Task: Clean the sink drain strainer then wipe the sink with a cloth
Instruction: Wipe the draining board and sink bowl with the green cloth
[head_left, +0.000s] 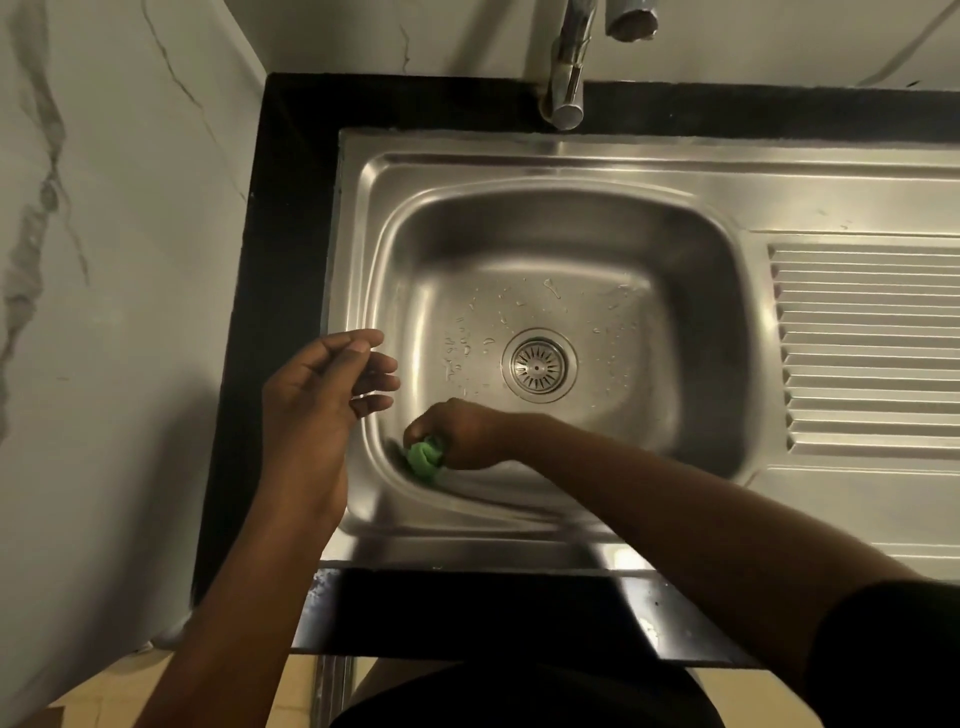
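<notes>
Cloth: green cloth (423, 457), wadded into a soft lump, pressed into the near-left corner of the basin where the floor curves up into the wall.
Right hand: right hand (460, 431) clenched round the cloth, knuckles up, forearm reaching in over the near rim from the right.
Left hand: left hand (317, 395) hovering over the sink's left rim, fingers loosely bent, nothing held; close to the right hand but not touching it.
Strainer: drain strainer (537, 366) seated in the drain at the basin's centre; round, shiny, slots radiating like spokes from a small middle knob.
Key relation: strainer and wet floor lying beyond the cloth and to its right; basin's long axis running left to right; right hand clearly the nearer, so probably a sweep rightward along the near wall, then outward toward the drain.
Sink: stainless-steel sink (519, 161), brushed finish, rounded corners, smooth sloping walls.
Droplets: water droplets (467, 343) beaded on the floor around the strainer, mostly on its left and far sides.
Drainboard: ribbed drainboard (867, 343) to the right of the basin.
Surround: black countertop (291, 208), marble-veined wall (104, 208), chrome tap (569, 67) at the back.
Stage: judged to be the wiping part, with much of the floor not yet dried.
</notes>
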